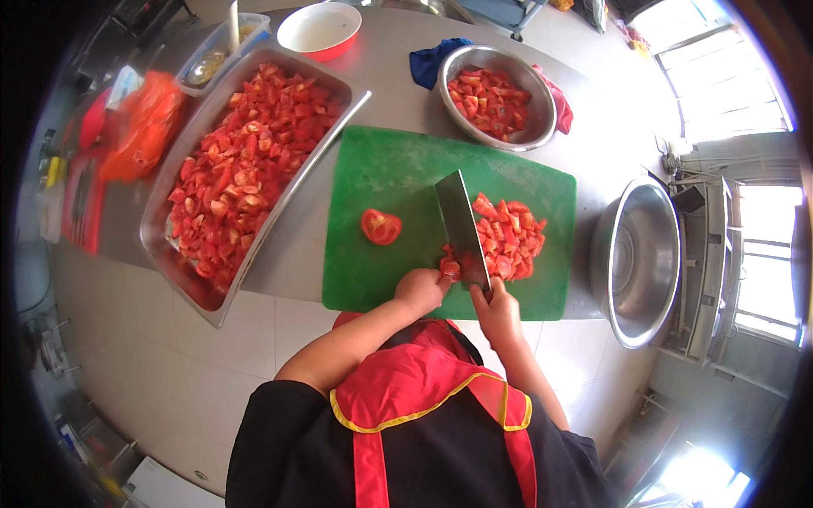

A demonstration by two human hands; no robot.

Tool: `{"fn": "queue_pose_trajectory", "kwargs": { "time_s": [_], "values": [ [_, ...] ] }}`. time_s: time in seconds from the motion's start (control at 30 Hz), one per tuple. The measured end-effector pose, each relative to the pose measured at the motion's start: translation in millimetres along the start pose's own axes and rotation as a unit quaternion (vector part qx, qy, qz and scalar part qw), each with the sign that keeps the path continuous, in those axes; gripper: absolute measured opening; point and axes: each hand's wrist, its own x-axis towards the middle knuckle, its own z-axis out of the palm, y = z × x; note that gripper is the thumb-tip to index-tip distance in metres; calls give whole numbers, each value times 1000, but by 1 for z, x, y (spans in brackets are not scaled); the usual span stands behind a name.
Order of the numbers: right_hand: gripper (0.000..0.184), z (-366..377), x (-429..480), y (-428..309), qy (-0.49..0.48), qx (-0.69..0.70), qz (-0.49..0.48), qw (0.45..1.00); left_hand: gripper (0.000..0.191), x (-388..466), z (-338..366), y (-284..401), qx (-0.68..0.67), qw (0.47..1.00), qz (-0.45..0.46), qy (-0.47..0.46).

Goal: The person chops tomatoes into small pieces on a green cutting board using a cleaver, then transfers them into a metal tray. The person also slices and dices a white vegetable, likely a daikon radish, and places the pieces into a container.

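Observation:
My right hand [498, 311] grips the handle end of a broad cleaver [462, 225], whose blade stands over a green cutting board [394, 159]. Left of the blade, the fingers of my left hand [422, 292] hold a small tomato piece [450, 267] against the board. A heap of chopped tomato [511, 241] lies just right of the blade. Farther left on the board rests a tomato half [381, 227], cut face showing.
A deep steel tray [232, 292] of chopped tomatoes stands left of the board. Behind it is a red-and-white bowl [319, 28]. A steel bowl [540, 127] with tomato pieces sits beyond the board, near a blue cloth [432, 63]. An empty steel basin [641, 254] stands at the right.

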Motion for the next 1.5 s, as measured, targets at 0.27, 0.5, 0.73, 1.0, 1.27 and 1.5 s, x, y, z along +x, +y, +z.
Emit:
{"fn": "queue_pose_trajectory", "kwargs": {
  "time_s": [0.27, 0.5, 0.73, 1.0, 1.27, 1.5],
  "values": [
    [25, 14, -17, -4, 44, 50, -13, 998, 43, -3, -1, -12, 29, 997, 51, 51],
    [21, -3, -23, -2, 53, 61, -42, 996, 41, -10, -17, -18, 86, 992, 66, 68],
    [32, 32, -13, -2, -28, -27, -3, 999, 23, -36, -47, -19, 41, 946, 119, 300],
    [29, 4, -35, 5, -6, 98, -20, 995, 31, -20, -131, -31, 41, 910, 88, 402],
    [31, 32, -31, 28, -3, 28, 93, 995, 27, 12, -122, -37, -26, 962, 48, 269],
    [18, -15, -33, -6, 129, 102, -90, 982, 26, 6, -64, -1, 79, 961, 147, 222]
  ]
}}
